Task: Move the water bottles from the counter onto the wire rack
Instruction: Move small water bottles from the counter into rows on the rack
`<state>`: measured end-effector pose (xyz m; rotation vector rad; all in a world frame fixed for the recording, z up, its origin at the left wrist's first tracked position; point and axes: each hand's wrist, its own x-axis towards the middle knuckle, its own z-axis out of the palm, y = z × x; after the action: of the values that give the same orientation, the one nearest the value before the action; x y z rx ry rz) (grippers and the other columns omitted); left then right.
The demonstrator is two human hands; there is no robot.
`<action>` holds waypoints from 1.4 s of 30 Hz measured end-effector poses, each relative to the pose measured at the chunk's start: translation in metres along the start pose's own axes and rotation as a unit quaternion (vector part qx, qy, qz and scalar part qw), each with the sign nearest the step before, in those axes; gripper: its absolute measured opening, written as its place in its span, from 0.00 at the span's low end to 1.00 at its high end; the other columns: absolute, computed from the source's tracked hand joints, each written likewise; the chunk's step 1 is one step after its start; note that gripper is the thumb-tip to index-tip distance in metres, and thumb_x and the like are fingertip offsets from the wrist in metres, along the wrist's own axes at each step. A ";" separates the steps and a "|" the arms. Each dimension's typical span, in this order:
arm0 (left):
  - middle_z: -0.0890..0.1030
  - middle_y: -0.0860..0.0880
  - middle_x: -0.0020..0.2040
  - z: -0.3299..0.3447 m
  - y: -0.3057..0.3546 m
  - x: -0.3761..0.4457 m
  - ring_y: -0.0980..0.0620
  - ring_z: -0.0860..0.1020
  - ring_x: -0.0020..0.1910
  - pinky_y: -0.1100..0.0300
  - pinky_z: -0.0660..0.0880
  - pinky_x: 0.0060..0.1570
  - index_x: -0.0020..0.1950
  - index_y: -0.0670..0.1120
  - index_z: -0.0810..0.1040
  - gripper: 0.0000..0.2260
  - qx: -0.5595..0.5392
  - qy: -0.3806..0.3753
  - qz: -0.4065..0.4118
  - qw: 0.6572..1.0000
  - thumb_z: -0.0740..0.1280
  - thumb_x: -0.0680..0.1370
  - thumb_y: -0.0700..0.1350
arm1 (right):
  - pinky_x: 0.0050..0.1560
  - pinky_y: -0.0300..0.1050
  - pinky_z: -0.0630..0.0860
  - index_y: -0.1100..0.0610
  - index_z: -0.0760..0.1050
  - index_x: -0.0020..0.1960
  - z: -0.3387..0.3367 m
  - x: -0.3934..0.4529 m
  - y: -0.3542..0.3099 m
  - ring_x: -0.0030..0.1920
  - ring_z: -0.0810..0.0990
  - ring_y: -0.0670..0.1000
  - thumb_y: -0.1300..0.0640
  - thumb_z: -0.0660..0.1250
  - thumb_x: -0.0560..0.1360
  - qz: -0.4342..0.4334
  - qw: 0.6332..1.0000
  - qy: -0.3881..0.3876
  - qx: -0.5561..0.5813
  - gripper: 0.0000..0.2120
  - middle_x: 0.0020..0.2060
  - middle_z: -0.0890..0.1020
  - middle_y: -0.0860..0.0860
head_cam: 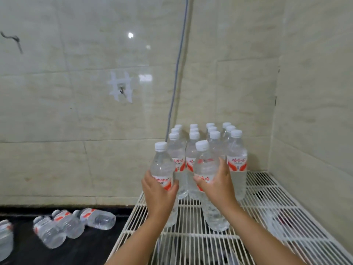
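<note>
Head view: the left hand [159, 192] grips one upright water bottle [162, 169] and the right hand [217, 185] grips another bottle [205, 167], both over the white wire rack [267, 203] just in front of the standing group of bottles [208, 142]. Further bottles [72, 223] lie on the dark counter [91, 243] at near left.

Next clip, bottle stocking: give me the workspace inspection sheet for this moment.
Surface: white wire rack in the tiled corner; black counter to its left.
Job's things: block of upright bottles at the rack's back; lying bottles on the counter.
Clutter: nothing seen.
Grippers: left hand grips the left bottle; right hand grips the right bottle.
Cables: grey cable runs down the wall.
Surroundings: taped wall hook.
</note>
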<state>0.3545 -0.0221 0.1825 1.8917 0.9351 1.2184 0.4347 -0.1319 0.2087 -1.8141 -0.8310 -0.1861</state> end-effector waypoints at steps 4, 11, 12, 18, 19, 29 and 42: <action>0.72 0.41 0.61 -0.014 -0.003 0.002 0.46 0.74 0.56 0.50 0.73 0.57 0.66 0.42 0.62 0.26 -0.152 -0.106 -0.047 0.981 0.70 0.73 0.44 | 0.62 0.37 0.58 0.59 0.51 0.73 -0.008 -0.001 0.005 0.70 0.62 0.54 0.55 0.73 0.69 0.024 0.999 0.010 0.025 0.42 0.70 0.62 0.56; 0.77 0.40 0.58 -0.041 -0.021 0.033 0.48 0.78 0.49 0.58 0.75 0.50 0.66 0.39 0.66 0.21 -0.224 -0.305 -0.097 0.921 0.65 0.74 0.40 | 0.68 0.49 0.60 0.56 0.49 0.74 -0.021 -0.007 0.010 0.71 0.60 0.54 0.55 0.71 0.70 0.063 0.997 0.002 0.048 0.41 0.73 0.59 0.54; 0.76 0.40 0.60 -0.040 -0.024 0.032 0.47 0.77 0.51 0.56 0.74 0.52 0.65 0.40 0.66 0.21 -0.212 -0.294 -0.094 0.927 0.67 0.74 0.39 | 0.69 0.50 0.59 0.56 0.49 0.74 -0.021 -0.008 0.010 0.72 0.59 0.54 0.55 0.71 0.70 0.064 0.997 0.002 0.048 0.41 0.73 0.59 0.54; 0.66 0.44 0.57 -0.014 -0.005 0.004 0.47 0.64 0.59 0.54 0.63 0.61 0.59 0.40 0.65 0.30 -0.005 -0.023 -0.067 0.997 0.76 0.66 0.50 | 0.59 0.40 0.59 0.56 0.49 0.74 -0.021 -0.008 0.004 0.63 0.63 0.46 0.57 0.70 0.71 0.055 0.996 -0.041 0.057 0.40 0.71 0.61 0.54; 0.66 0.43 0.58 -0.014 -0.002 0.001 0.46 0.63 0.61 0.53 0.62 0.63 0.60 0.39 0.64 0.32 0.012 -0.009 -0.073 0.997 0.76 0.66 0.51 | 0.59 0.40 0.59 0.56 0.49 0.74 -0.022 -0.008 0.004 0.61 0.63 0.45 0.58 0.70 0.71 0.058 0.995 -0.047 0.062 0.39 0.71 0.61 0.54; 0.69 0.44 0.59 -0.036 -0.018 0.009 0.48 0.73 0.56 0.56 0.72 0.55 0.64 0.43 0.59 0.27 -0.177 -0.180 -0.051 0.966 0.71 0.71 0.39 | 0.69 0.52 0.60 0.54 0.46 0.75 -0.025 -0.003 0.015 0.72 0.59 0.55 0.56 0.70 0.72 0.062 0.993 -0.064 0.077 0.41 0.74 0.57 0.54; 0.67 0.40 0.63 0.000 0.002 -0.001 0.44 0.64 0.63 0.53 0.62 0.64 0.66 0.37 0.62 0.32 0.000 0.035 -0.018 0.999 0.73 0.70 0.48 | 0.64 0.41 0.65 0.57 0.54 0.71 0.000 -0.007 0.019 0.66 0.66 0.50 0.58 0.75 0.65 0.025 0.994 0.046 0.092 0.42 0.67 0.65 0.53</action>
<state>0.3551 -0.0239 0.1843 1.8347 1.0034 1.2705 0.4413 -0.1384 0.1910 -1.6392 -0.7148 -0.1544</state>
